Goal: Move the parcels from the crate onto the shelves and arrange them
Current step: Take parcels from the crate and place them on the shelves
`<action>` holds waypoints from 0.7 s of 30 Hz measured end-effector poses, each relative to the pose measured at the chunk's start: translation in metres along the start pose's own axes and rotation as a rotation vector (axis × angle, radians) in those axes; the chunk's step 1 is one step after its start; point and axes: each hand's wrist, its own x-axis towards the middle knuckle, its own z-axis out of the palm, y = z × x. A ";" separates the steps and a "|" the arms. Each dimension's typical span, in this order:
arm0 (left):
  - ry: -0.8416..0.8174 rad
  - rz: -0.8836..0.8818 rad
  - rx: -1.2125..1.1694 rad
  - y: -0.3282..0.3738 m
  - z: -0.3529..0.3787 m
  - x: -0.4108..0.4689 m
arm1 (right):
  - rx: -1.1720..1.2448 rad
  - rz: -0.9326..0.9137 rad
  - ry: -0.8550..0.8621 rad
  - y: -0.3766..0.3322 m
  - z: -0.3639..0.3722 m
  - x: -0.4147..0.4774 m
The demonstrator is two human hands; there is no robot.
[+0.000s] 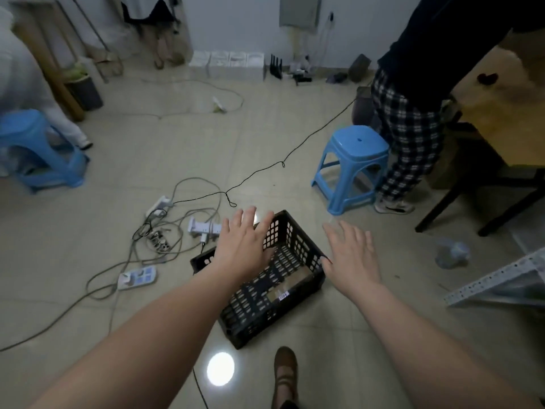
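Observation:
A black perforated plastic crate (298, 246) stands on the tiled floor just in front of me. Inside it lies a flat brown parcel (292, 280) with a small white label, low against the right wall. My left hand (243, 245) hovers over the crate's far left corner with its fingers spread and straight, holding nothing. My right hand (351, 255) is stretched out over the crate's right rim, fingers also spread and empty. The corner of a white metal shelf (495, 283) pokes in at the right edge.
Tangled cables and power strips (138, 277) lie on the floor left of the crate. A blue stool (354, 166) stands behind it to the right, beside a person in checked trousers (407, 137). Another blue stool (35, 149) is at far left. A wooden table (507, 119) fills the right.

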 end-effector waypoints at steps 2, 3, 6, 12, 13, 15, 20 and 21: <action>-0.038 -0.019 -0.005 -0.010 0.012 0.028 | 0.016 -0.014 -0.050 -0.003 0.019 0.032; -0.058 -0.025 -0.005 -0.015 0.018 0.042 | 0.020 -0.021 -0.072 -0.004 0.028 0.047; -0.103 -0.036 0.003 -0.031 0.043 0.078 | 0.025 -0.038 -0.104 -0.004 0.052 0.091; -0.258 -0.065 -0.027 -0.059 0.104 0.120 | -0.004 -0.080 -0.197 -0.009 0.107 0.150; -0.284 -0.063 -0.034 -0.063 0.115 0.126 | -0.017 -0.086 -0.209 -0.010 0.118 0.156; -0.329 -0.059 -0.048 -0.069 0.139 0.138 | -0.039 -0.103 -0.242 -0.010 0.139 0.167; -0.407 -0.002 -0.067 -0.078 0.211 0.161 | -0.032 -0.096 -0.308 -0.015 0.206 0.185; -0.414 0.009 -0.065 -0.079 0.229 0.163 | -0.038 -0.097 -0.320 -0.017 0.222 0.187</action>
